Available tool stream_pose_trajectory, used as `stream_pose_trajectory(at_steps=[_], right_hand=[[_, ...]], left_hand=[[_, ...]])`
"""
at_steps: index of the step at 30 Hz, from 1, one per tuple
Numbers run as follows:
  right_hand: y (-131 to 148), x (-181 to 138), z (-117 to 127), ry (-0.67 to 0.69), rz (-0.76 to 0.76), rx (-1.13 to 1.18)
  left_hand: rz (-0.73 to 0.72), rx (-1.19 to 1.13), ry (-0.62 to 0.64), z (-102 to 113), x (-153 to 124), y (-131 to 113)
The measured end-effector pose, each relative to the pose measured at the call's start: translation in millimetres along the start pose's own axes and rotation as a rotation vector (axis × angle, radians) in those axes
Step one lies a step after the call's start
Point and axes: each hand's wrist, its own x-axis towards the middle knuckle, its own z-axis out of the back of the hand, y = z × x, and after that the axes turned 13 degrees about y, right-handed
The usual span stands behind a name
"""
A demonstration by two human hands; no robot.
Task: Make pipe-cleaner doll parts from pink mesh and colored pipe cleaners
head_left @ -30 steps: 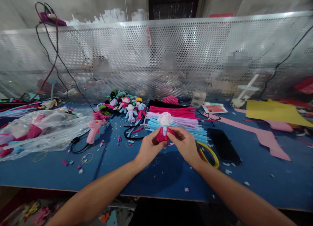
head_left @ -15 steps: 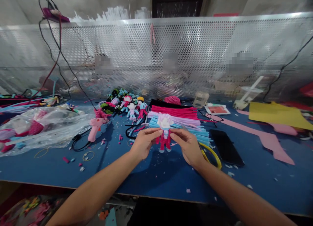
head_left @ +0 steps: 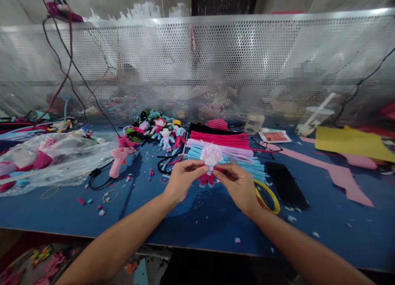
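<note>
In the head view, a small doll (head_left: 211, 156) is held above the blue table (head_left: 92, 222), between its near edge and the bundled fuzzy sticks (head_left: 219, 139) lying toward the far edge. The left hand (head_left: 182, 179) pinches the doll's side between thumb and fingers, and the right hand (head_left: 240, 181) has a similar narrow pinch on the opposite side. The doll looks well advanced: a pale lilac-and-white head, a light band at the neck and red lower parts with pale blue feet are already joined. Other dolls (head_left: 166, 137) lie heaped toward the far edge, left of the sticks, and seem built in much the same way. What this one lacks, if anything, cannot be told. The glue gun (head_left: 117, 161) rests left of the hands, touched by neither. Fingers cover the doll's arms and sides, its back is out of sight, and its face is too small to read. The right hand and wrist partly hide a yellow-handled tool (head_left: 271, 199), probably scissors. Behind the perforated screen (head_left: 169, 50), shapes are blurred, and the plastic bag (head_left: 83, 157) veils its contents.
</note>
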Motion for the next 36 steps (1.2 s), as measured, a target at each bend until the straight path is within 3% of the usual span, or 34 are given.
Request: stream_pose_trajectory(at_steps=[5,12,18,23,31,36], right_hand=[[-14,8,1,0.029,-0.072,0.251],[-22,14,2,0.044,-0.140,0.319],[-19,21,6,0.005,-0.148,0.587],[-21,23,10,0.006,-0.159,0.537],[-23,21,10,0.098,-0.150,0.534],[-22,19,11,0.117,-0.105,0.387]], left_hand=[[-0.006,0.005,0.014,3,4,5],[-0.061,0.102,0.005,2,6,15],[0.015,-0.029,0.203,1,1,13],[0.048,-0.141,0.272,-1,4,22],[0.021,-0.203,0.215,7,11,31],[0.033,-0.227,0.175,9,12,31]])
